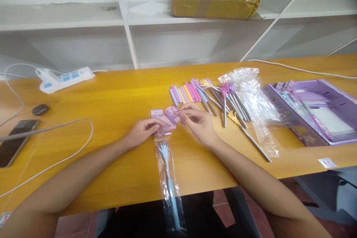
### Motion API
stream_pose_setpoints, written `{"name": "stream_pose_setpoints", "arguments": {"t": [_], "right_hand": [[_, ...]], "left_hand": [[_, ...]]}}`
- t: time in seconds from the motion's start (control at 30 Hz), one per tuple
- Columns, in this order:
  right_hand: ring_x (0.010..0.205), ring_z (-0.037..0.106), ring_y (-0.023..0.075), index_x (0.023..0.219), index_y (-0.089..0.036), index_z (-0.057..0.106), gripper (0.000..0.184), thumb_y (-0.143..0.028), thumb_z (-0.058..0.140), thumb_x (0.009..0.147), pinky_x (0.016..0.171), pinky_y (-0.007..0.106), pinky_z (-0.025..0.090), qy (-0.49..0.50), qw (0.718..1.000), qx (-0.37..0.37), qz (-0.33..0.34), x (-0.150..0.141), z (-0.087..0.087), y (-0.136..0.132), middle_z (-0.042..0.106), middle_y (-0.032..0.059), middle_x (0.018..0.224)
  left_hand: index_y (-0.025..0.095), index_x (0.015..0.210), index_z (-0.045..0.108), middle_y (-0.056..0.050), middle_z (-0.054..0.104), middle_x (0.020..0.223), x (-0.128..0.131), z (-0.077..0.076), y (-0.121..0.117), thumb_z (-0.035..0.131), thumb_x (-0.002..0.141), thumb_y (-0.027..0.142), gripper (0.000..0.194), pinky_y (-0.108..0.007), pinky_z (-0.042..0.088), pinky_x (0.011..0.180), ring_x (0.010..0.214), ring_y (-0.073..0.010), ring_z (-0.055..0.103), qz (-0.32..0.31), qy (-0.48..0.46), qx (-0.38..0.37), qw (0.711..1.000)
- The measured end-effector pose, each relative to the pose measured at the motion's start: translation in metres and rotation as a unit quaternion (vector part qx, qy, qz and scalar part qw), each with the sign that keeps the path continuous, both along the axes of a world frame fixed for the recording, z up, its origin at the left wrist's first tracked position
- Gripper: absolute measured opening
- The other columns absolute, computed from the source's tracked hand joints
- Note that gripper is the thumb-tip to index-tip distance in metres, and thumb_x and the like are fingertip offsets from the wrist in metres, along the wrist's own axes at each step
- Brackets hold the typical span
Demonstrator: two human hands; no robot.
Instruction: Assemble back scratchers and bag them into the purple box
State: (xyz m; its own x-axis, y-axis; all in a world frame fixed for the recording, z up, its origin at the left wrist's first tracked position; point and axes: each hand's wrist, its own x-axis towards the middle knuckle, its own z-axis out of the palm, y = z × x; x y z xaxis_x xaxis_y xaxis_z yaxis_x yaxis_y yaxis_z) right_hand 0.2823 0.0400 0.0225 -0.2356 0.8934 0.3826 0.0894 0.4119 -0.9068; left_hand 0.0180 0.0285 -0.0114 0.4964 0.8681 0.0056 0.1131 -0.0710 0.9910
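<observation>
My left hand (143,131) rests on the wooden table (111,111), its fingers curled onto the top of a clear plastic bag (169,182) holding a blue hand-shaped back scratcher. Small pink and purple cards (167,117) lie at its fingertips. My right hand (196,121) is beside it, its fingers pinched on one of these cards. Just beyond lie several back scratchers (220,100) with pastel handles and metal rods.
A heap of clear bags (252,100) and a purple box (315,111) lie to the right. To the left are a phone (15,141), a cable (69,152), a dark mouse-like object (40,109) and a power strip (65,78). A cardboard box (220,0) sits on the shelf.
</observation>
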Motion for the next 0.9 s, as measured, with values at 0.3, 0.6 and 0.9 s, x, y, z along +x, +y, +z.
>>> {"name": "stream_pose_setpoints", "arguments": {"t": [0.3,0.6,0.9], "right_hand": [[0.089,0.065,0.0145,0.095,-0.022,0.081,0.008,-0.029,0.079,0.093,0.068,0.026,0.054,0.014,0.995,-0.028,0.094,-0.006,-0.009,-0.002,0.068,0.0069,0.103],[0.080,0.065,0.0117,0.099,-0.019,0.072,0.008,-0.027,0.071,0.100,0.070,0.026,0.055,-0.055,0.997,0.025,0.056,-0.009,-0.013,-0.005,0.067,0.0043,0.095],[0.080,0.067,0.0140,0.100,-0.020,0.065,0.015,-0.034,0.069,0.101,0.071,0.029,0.058,-0.064,0.996,-0.007,0.060,-0.010,-0.017,-0.003,0.067,0.0033,0.089]], "left_hand": [[0.017,0.107,0.069,-0.006,0.075,0.095,0.003,-0.004,0.001,0.075,0.098,0.045,0.030,-0.030,0.058,0.080,0.084,-0.0184,0.072,0.039,-0.061,-0.026,0.997],[0.018,0.102,0.070,-0.006,0.076,0.098,0.000,-0.005,0.005,0.080,0.094,0.042,0.028,-0.030,0.058,0.088,0.092,-0.0184,0.074,0.077,-0.085,-0.022,0.993],[0.018,0.101,0.071,-0.006,0.075,0.098,-0.001,-0.009,0.008,0.082,0.093,0.037,0.023,-0.035,0.063,0.091,0.094,-0.0200,0.075,0.091,-0.129,-0.056,0.986]]}}
